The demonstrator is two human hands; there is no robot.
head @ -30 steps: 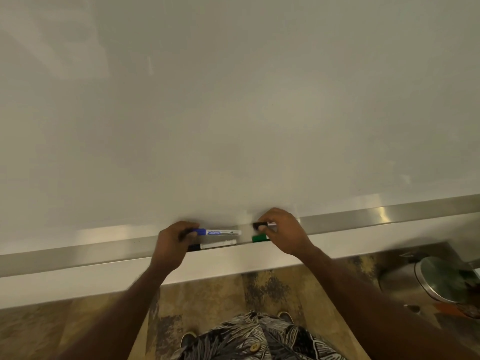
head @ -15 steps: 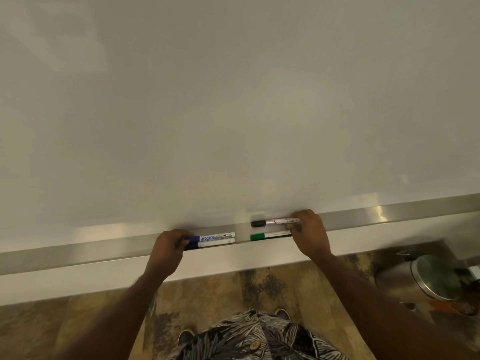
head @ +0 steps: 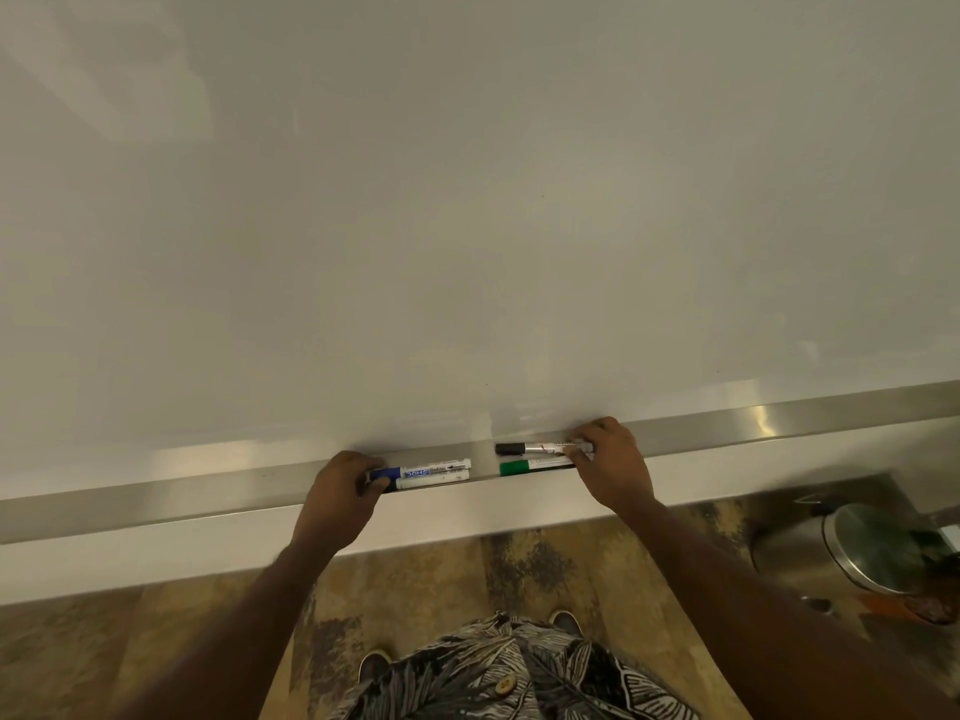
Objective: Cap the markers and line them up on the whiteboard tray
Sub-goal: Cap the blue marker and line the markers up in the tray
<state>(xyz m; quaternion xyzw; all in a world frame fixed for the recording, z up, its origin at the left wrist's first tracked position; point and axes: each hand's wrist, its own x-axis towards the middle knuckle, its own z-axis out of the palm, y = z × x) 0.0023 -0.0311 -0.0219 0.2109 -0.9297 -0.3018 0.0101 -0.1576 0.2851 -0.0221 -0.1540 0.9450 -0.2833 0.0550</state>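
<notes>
A metal whiteboard tray [head: 156,498] runs across the view below the whiteboard [head: 467,200]. Two pairs of capped markers lie in it. On the left, a blue-capped marker [head: 423,469] sits behind a second white marker [head: 434,480]. My left hand [head: 340,498] curls over their left ends, fingers on the blue cap. On the right, a black-capped marker [head: 530,449] sits above a green-capped marker [head: 524,467]. My right hand [head: 613,465] pinches the black marker's right end and covers the green marker's right end.
A round metal bin [head: 872,548] with a shiny lid stands on the floor at the right. The wall strip under the tray is white. My patterned shirt and shoes show at the bottom centre over a mottled brown floor.
My right hand has slid from the markers' left, capped ends to their right ends, baring the black and green caps. My left hand has lowered the blue marker beside the white one.
</notes>
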